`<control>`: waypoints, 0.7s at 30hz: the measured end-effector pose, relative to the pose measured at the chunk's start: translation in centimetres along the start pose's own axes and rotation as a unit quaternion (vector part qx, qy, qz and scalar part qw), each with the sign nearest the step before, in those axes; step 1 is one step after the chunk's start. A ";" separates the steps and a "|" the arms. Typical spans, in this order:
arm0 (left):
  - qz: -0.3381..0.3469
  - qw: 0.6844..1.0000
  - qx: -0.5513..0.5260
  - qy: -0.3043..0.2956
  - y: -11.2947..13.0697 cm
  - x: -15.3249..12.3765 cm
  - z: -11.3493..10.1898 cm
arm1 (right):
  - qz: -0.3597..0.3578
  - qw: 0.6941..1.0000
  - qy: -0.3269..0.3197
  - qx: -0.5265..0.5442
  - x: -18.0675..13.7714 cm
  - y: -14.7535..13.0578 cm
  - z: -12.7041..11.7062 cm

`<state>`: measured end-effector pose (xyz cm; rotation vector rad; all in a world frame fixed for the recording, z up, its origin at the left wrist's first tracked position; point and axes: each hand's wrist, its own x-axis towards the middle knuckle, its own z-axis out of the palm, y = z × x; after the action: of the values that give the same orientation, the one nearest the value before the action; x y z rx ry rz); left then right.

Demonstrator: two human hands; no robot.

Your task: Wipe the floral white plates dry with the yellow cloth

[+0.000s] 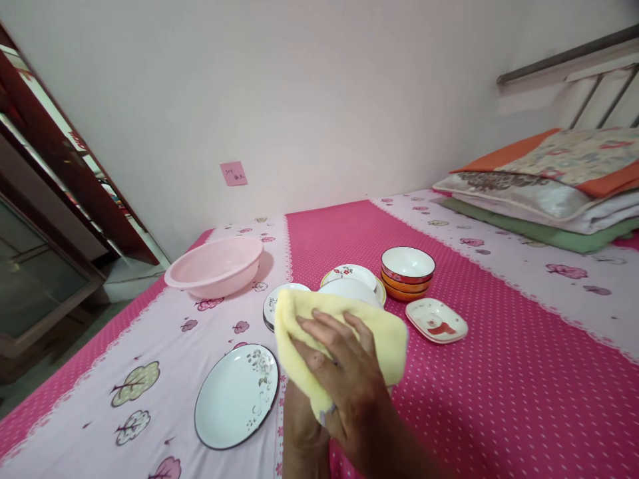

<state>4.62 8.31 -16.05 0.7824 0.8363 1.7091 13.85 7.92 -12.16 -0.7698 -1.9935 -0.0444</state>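
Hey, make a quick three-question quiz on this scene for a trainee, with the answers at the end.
1. Multiple choice: what is the right hand lying on?
A) a pillow
B) a yellow cloth
C) the pink note
2. True or false: the pink basin is turned upside down.
3. Fill the gap: from the person's view, the stacked bowls stand to the ____ of the basin.

Key:
1. B
2. False; its open side faces up.
3. right
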 end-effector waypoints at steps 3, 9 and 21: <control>-0.058 0.996 -0.043 -0.049 0.3 0.2 1.2 | 0.029 0.998 0.051 -0.032 0.3 1.5 -1.4; -0.155 0.974 -0.157 -0.055 -0.3 0.3 1.5 | 0.158 0.972 0.172 0.019 0.6 5.6 -2.1; -0.166 0.955 -0.241 0.056 1.5 1.2 2.0 | 0.139 0.980 0.136 0.045 0.1 4.5 0.2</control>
<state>5.21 9.42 -13.53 0.2009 0.5505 1.5683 16.05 11.66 -13.43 -0.9249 -1.6052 0.0994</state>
